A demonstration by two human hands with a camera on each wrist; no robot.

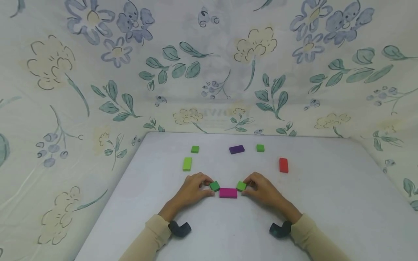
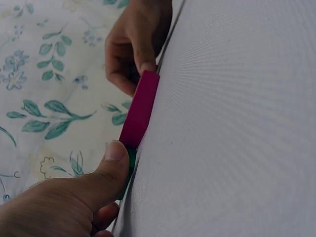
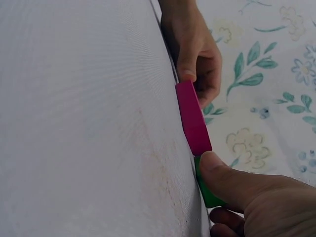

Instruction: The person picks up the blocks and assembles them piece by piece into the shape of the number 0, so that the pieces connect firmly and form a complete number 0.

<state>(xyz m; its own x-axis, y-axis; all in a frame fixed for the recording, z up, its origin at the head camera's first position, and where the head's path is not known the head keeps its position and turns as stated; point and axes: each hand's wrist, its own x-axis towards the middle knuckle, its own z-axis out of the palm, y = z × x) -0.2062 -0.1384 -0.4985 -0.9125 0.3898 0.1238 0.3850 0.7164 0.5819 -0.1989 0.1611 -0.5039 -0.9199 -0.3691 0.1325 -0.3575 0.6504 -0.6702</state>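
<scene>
A magenta rectangular block (image 1: pixel 228 193) lies flat on the white table, between the two hands. My left hand (image 1: pixel 195 189) pinches a dark green cube (image 1: pixel 214 186) at the magenta block's far left corner; the cube sits turned at an angle. On the other side, my right hand (image 1: pixel 263 189) holds a lighter green cube (image 1: pixel 241 186) between thumb and fingers, by the far right corner. In the left wrist view the left thumb presses the green cube (image 2: pixel 131 165) close to the end of the magenta block (image 2: pixel 140 108). The right wrist view has the right thumb on its green cube (image 3: pixel 207 187).
Farther back on the white table (image 1: pixel 156 163) lie a lime block (image 1: pixel 187 164), a small green cube (image 1: pixel 195 149), a purple block (image 1: pixel 236 149), another green cube (image 1: pixel 260 148) and a red block (image 1: pixel 283 165). A flowered cloth (image 1: pixel 209 83) hangs behind the table.
</scene>
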